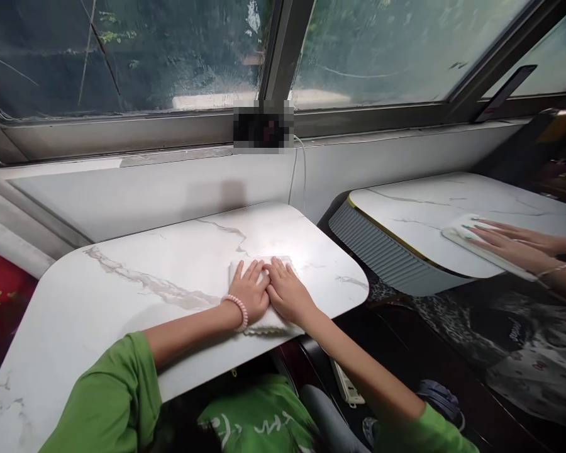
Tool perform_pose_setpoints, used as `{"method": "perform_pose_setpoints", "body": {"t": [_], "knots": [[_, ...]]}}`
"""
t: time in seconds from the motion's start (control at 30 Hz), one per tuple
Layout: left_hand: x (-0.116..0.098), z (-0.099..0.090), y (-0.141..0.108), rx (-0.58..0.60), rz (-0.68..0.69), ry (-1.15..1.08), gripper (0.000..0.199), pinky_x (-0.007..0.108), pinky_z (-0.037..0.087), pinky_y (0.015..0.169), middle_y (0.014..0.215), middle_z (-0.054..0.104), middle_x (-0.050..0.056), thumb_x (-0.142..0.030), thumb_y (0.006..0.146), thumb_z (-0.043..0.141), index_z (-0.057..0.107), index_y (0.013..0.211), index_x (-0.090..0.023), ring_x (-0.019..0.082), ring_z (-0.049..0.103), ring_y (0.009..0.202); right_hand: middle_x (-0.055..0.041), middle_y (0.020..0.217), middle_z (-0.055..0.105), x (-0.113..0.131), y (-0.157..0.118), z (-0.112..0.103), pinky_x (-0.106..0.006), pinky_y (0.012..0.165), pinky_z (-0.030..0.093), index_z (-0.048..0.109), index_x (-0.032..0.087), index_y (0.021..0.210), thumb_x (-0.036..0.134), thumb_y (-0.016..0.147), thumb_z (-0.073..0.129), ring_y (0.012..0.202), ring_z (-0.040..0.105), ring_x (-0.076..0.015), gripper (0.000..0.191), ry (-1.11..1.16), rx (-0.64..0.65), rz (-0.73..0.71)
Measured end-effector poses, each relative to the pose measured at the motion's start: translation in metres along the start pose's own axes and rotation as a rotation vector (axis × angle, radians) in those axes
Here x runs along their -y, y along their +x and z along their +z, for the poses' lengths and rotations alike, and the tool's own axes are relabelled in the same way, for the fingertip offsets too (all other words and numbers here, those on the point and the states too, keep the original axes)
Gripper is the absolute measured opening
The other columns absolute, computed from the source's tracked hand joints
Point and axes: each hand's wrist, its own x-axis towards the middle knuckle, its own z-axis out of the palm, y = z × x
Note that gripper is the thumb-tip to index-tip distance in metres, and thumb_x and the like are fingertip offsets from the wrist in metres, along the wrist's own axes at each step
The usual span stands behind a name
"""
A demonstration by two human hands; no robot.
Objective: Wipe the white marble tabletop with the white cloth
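A folded white cloth [268, 324] lies flat on a white marble-patterned tabletop [179, 264], close to its front edge. Palm down on the cloth's left part is my left hand [251, 290], fingers stretched out, with a pink coiled band [238, 309] around the wrist. My right hand [290, 292] presses on the cloth beside it, fingers also extended, and the two hands touch at the thumbs. Most of the cloth's middle is hidden under them.
To the right stands a second marble-patterned table [405, 201] with a ribbed side. There a co-worker's hands [509, 239] rest on another white cloth [457, 236]. Windows [382, 56] line the back wall, with a blurred-out dark object [263, 129] on the sill and a cable [304, 163] hanging.
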Motion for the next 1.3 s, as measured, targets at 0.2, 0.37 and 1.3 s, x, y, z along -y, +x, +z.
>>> {"method": "perform_pose_setpoints", "body": {"t": [0.2, 0.37, 1.3], "knots": [[0.057, -0.004, 0.033, -0.044, -0.143, 0.011, 0.048, 0.049, 0.010, 0.118, 0.152, 0.032, 0.010, -0.025, 0.094, 0.032, 0.041, 0.140, -0.016, 0.023, 0.023, 0.142, -0.0157, 0.142, 0.046, 0.009, 0.079, 0.012, -0.048, 0.113, 0.024, 0.052, 0.011, 0.125, 0.019, 0.086, 0.033, 0.136, 0.036, -0.0266, 0.044, 0.058, 0.015, -0.017], [0.108, -0.005, 0.068, -0.087, -0.213, 0.040, 0.047, 0.049, 0.011, 0.117, 0.150, 0.036, 0.010, -0.023, 0.095, 0.030, 0.042, 0.139, -0.016, 0.023, 0.027, 0.140, -0.0143, 0.139, 0.050, 0.008, 0.142, 0.032, -0.045, 0.112, 0.024, 0.055, 0.013, 0.120, 0.018, 0.085, 0.035, 0.134, 0.038, -0.0260, 0.041, 0.112, -0.028, 0.002], [0.078, -0.009, -0.016, -0.104, -0.297, 0.103, 0.051, 0.054, 0.012, 0.116, 0.150, 0.033, 0.013, -0.022, 0.092, 0.033, 0.040, 0.141, -0.010, 0.027, 0.025, 0.141, -0.0119, 0.148, 0.039, 0.064, 0.086, 0.026, -0.044, 0.116, 0.019, 0.043, 0.008, 0.139, 0.019, 0.091, 0.029, 0.140, 0.029, -0.0242, 0.052, -0.021, 0.102, -0.085]]}}
